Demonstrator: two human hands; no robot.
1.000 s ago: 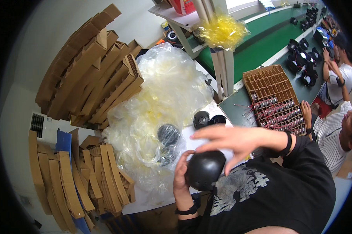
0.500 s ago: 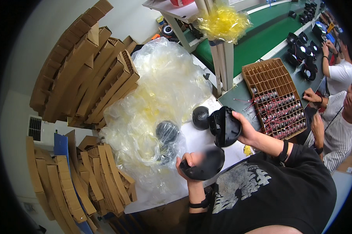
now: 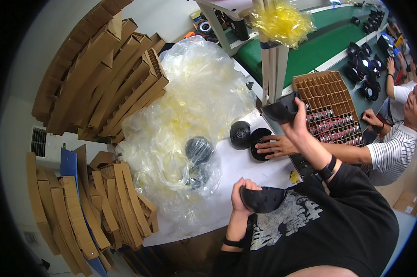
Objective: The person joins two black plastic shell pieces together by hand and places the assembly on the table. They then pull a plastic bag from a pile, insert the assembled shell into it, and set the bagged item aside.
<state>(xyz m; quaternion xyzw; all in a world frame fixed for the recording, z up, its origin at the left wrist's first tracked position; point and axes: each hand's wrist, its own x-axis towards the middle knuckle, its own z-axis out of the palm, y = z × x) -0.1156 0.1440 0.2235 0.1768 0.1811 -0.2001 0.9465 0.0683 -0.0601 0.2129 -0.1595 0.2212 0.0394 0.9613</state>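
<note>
My left hand [image 3: 243,196] is closed around the rim of a black dome-shaped shell [image 3: 264,199], held close to the front of my shirt. Farther up and to the right, my right hand [image 3: 297,119] grips a second black shell [image 3: 278,110], raised near the white post. Two black domes rest on the white table surface between them: one dome with a perforated patch [image 3: 240,135], and beside it another dome [image 3: 260,144]. A co-worker's hand [image 3: 278,147] lies on that second dome, its arm passing beneath my right forearm.
Clear plastic bags [image 3: 171,124] heap over the table's left, with black domes [image 3: 199,150] showing through. Cardboard dividers [image 3: 93,78] stack at left. A divided carton [image 3: 326,92] holds small parts with red wires. Yellow film [image 3: 282,23] hangs on the post [image 3: 274,69]. Co-workers sit at right.
My right hand has moved up and away with a shell. A co-worker's hand has reached in from the right onto a dome on the table. My left hand has shifted slightly right with its shell.
</note>
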